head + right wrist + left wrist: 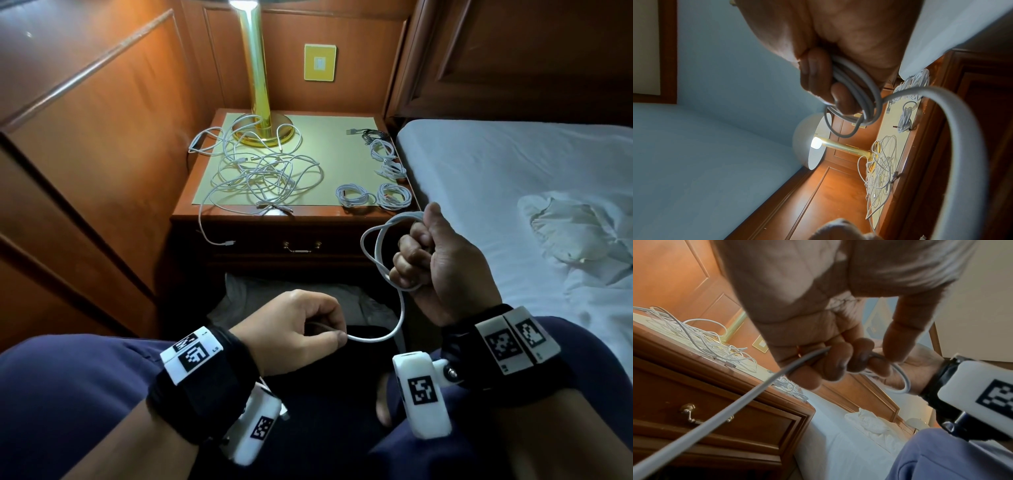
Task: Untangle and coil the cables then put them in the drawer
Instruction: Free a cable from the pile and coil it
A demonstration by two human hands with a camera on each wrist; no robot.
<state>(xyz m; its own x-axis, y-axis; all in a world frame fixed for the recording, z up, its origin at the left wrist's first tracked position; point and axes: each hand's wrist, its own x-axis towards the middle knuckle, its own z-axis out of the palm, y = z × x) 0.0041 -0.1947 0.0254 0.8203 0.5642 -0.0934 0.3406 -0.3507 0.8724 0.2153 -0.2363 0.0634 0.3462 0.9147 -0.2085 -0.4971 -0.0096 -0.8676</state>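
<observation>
My right hand [435, 250] grips a part-wound coil of white cable [378, 246] in its curled fingers [818, 76], held up in front of the nightstand. The cable's free length [383, 334] sags down and across to my left hand [301, 329], which pinches it low over my lap; the cable [748, 392] runs out from under the fingers [824, 369]. A tangle of white cables [263, 174] lies on the nightstand top [329, 126], and several wound coils [376, 195] sit along its right side. The drawer [301, 245] below is closed.
A gold lamp [257, 85] stands at the back of the nightstand, with cable looped round its base. One cable end [219, 240] hangs over the front edge. A bed [513, 178] with white sheets lies right; wood panelling closes the left. My blue-trousered legs [85, 394] fill the foreground.
</observation>
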